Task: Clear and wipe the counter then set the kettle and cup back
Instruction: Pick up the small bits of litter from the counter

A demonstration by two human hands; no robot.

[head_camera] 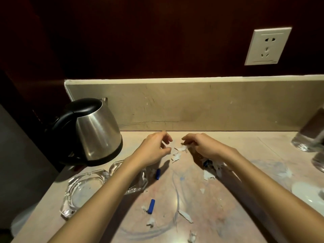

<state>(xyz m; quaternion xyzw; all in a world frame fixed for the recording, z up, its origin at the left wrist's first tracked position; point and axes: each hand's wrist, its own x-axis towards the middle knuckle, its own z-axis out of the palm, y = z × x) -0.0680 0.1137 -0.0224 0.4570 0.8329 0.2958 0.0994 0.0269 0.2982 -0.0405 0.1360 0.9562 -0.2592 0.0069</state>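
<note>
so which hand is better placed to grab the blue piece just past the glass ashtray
Left hand: the blue piece lies just beneath it; the right hand is farther off, busy at paper scraps.

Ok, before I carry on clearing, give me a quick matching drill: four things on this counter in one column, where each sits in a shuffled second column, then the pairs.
Things:
1. kettle
2. glass ashtray
3. wall socket
4. white paper scraps

Places:
A. on the dark wall above the backsplash, right side
B. on the counter between the two hands' fingertips
C. back left corner of the counter
D. left front of the counter, in front of the kettle

Pairs: 1-C, 2-D, 3-A, 4-B
</note>
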